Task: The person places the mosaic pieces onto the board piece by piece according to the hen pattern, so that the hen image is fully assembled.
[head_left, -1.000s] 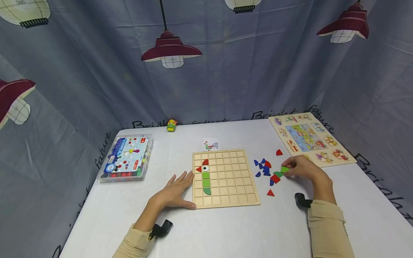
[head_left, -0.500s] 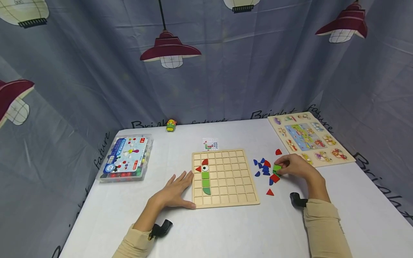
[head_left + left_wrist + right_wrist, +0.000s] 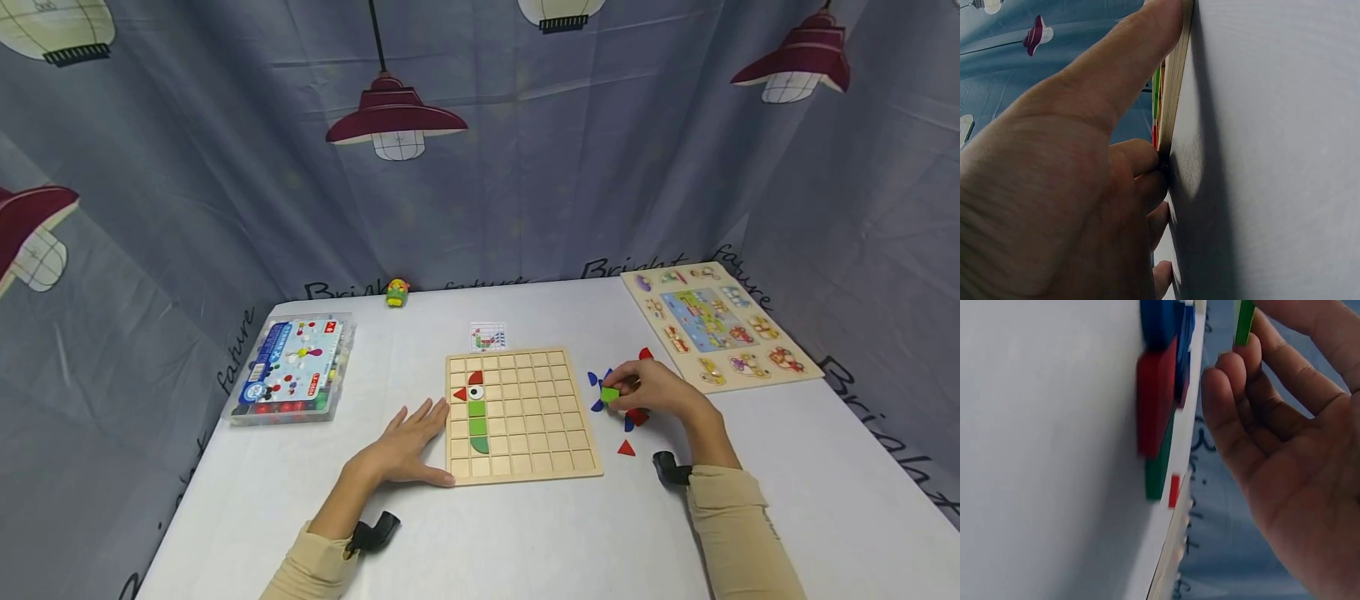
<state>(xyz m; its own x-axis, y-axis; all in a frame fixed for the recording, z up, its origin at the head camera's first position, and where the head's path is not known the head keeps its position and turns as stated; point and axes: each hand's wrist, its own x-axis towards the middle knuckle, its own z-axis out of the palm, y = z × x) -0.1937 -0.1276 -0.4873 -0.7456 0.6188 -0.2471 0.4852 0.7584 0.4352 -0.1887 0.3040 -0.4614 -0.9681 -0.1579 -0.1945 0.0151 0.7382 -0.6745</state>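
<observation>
The person at the white table [image 3: 525, 533] has the left hand [image 3: 408, 450] spread out flat, fingers straight and gripping nothing, fingertips and thumb against the left edge of a wooden grid board [image 3: 540, 417]. The right hand [image 3: 656, 390] pinches a bright green piece [image 3: 610, 394] between thumb and fingers, holding it up off the table over the loose shapes just right of the board. Blue pieces [image 3: 597, 406] peek out around those fingers, a red block [image 3: 1157, 400] and a dark green block [image 3: 1159, 478] sit under the hand, and a red triangle [image 3: 626, 448] lies apart on the near side. In the board's left columns I can see a red quarter shape [image 3: 476, 377] above a white eye piece [image 3: 476, 392], a small red beak piece [image 3: 460, 394] left of the eye, then two green squares [image 3: 477, 417] and a darker green rounded piece [image 3: 480, 445] running down below. A small printed card [image 3: 488, 337] lies just beyond the board. Farther off are a toy figure [image 3: 397, 292], a clear plastic box [image 3: 292, 367] on the left and a picture puzzle [image 3: 705, 321] on the right.
</observation>
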